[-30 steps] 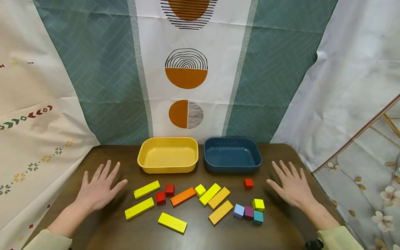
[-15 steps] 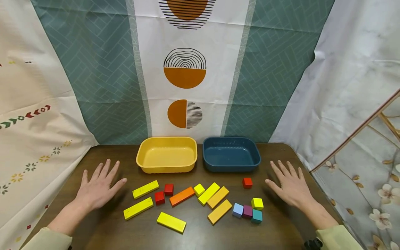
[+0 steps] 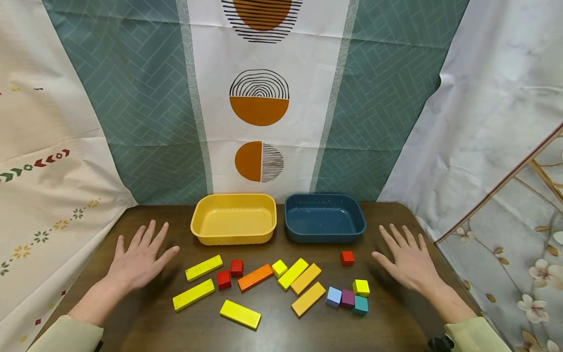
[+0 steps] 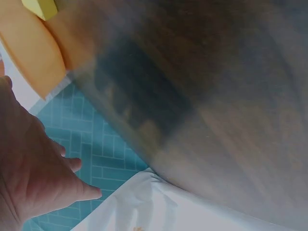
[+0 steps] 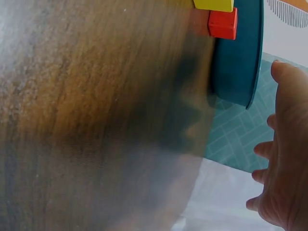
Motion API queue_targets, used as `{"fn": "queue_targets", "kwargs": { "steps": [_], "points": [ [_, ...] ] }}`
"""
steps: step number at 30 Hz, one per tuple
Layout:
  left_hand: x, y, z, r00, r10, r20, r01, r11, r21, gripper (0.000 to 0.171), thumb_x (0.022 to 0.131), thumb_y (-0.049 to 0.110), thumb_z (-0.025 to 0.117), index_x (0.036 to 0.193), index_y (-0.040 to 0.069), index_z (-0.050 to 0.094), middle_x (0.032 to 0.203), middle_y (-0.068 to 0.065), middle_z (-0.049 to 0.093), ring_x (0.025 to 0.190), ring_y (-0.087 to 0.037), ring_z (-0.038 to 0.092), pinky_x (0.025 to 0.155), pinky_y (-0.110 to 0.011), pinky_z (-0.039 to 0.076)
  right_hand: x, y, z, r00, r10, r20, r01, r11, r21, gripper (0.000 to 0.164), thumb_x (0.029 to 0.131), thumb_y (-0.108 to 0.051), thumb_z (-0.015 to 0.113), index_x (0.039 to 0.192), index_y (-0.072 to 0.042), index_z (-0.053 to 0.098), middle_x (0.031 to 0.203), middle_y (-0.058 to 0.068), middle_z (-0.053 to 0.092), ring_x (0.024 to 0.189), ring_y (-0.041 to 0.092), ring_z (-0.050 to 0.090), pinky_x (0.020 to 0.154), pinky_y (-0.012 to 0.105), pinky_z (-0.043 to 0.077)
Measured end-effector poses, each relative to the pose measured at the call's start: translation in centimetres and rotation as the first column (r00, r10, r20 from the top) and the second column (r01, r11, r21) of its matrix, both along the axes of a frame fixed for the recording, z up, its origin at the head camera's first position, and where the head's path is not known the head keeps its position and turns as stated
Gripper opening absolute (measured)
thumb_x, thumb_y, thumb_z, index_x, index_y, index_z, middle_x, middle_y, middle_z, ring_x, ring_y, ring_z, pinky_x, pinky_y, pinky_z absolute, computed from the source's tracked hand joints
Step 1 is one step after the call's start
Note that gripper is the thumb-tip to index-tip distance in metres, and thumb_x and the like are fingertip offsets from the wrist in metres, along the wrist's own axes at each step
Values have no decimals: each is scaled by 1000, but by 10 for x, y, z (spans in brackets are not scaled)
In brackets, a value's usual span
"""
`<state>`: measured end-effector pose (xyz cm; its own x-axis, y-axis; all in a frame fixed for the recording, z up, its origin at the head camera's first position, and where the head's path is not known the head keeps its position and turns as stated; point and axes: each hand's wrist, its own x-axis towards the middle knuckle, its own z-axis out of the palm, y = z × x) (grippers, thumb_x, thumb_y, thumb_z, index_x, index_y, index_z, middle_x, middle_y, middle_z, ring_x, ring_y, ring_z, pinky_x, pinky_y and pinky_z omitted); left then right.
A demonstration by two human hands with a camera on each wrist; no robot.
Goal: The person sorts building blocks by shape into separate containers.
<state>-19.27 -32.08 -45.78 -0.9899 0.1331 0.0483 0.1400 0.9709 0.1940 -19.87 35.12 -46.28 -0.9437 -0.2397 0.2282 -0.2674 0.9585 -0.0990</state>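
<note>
My left hand [image 3: 138,261] hovers over the table's left side, fingers spread, holding nothing. Nearest to it are two long yellow blocks [image 3: 204,268]. On the right, my right hand [image 3: 409,261] is likewise spread and holds nothing, with a lone red cube [image 3: 347,258] to its left. Also close by are a yellow cube [image 3: 361,287], a teal cube [image 3: 360,305], a purple cube [image 3: 347,298] and a light blue cube [image 3: 333,297]. Mid-table lie two red cubes [image 3: 224,279], an orange block [image 3: 255,277], more yellow blocks [image 3: 240,314] and two amber blocks [image 3: 308,299].
Along the back edge of the dark wooden table [image 3: 176,332] a yellow tray [image 3: 233,239] and a dark blue tray [image 3: 325,238] stand side by side. Behind them hangs a patterned cloth [image 3: 154,98]. Pale fabric [image 3: 475,122] borders both sides.
The head view has shifted slightly, moving the whole scene a little to the left. Both hands stay spread in place, and the blocks and trays have not moved on the table.
</note>
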Motion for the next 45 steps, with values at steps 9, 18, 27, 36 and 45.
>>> {"fn": "queue_targets", "kwargs": {
  "steps": [9,18,27,36,45],
  "points": [
    [-13,7,17,997,10,80,-21,990,136,89,103,67,29,165,9,3,165,-33,-1,147,-59,4,104,-84,-3,3,-8,5,997,51,-51,-52,999,-16,81,99,-61,54,163,-20,30,162,21,33,148,49,22,114,73,8],
    [-33,11,33,982,-70,175,-13,902,431,88,107,58,30,161,2,-10,163,-35,-10,147,-59,-6,109,-80,5,4,-18,14,981,127,-147,-130,992,-8,76,96,-57,61,157,-15,43,153,18,48,143,44,34,121,62,11],
    [-44,16,39,958,-63,281,-123,793,597,95,103,65,38,163,10,-13,165,-33,1,148,-55,10,112,-73,22,10,-30,20,963,215,-159,-230,970,-79,59,93,-40,74,142,-11,61,133,13,65,126,38,53,109,64,34],
    [-60,25,36,943,-64,327,-224,603,765,82,108,43,46,165,13,-4,163,-33,19,145,-50,29,105,-60,45,17,-40,23,946,302,-121,-318,937,-147,46,90,-27,80,133,-15,69,123,-1,69,115,25,59,95,51,50],
    [-80,29,18,937,-90,339,-256,487,835,75,110,32,43,165,13,-4,166,-30,2,146,-51,27,103,-59,46,20,-42,18,942,332,-44,-335,934,-127,43,86,-27,83,124,-13,73,117,-7,69,111,19,60,93,46,53]
  ]
}}
